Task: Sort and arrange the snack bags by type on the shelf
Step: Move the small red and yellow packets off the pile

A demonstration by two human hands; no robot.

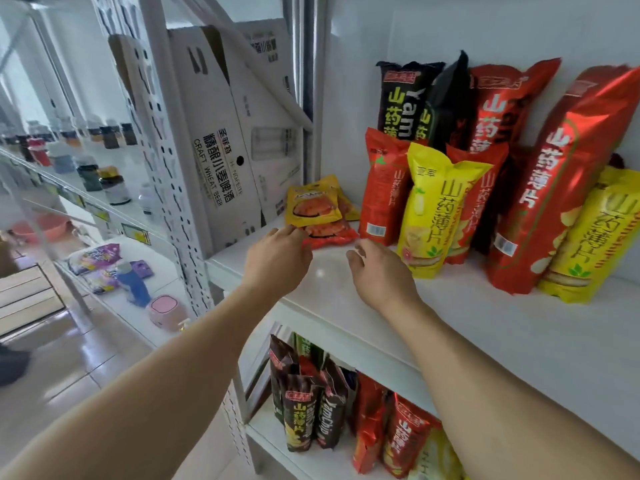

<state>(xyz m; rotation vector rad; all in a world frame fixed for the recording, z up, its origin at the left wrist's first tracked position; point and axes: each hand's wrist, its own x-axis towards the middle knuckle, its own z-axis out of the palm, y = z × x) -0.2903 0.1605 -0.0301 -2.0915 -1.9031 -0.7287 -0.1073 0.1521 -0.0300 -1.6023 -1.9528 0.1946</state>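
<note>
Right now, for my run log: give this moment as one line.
left hand: open, touching flat snack pouches | right hand: open, empty | yam chip bags: upright

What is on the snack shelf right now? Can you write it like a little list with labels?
place: white shelf
lying flat: small yellow pouch on top of a small red pouch
standing: tall yam chip bags, black, red and yellow, mixed together
left hand: fingertips at the small pouches, gripping nothing clearly
right hand: over the bare shelf, fingers loosely curled, holding nothing
shelf below: more chip bags
beside the shelf: beer cartons
sorted yet: no, colours are still mixed
</note>
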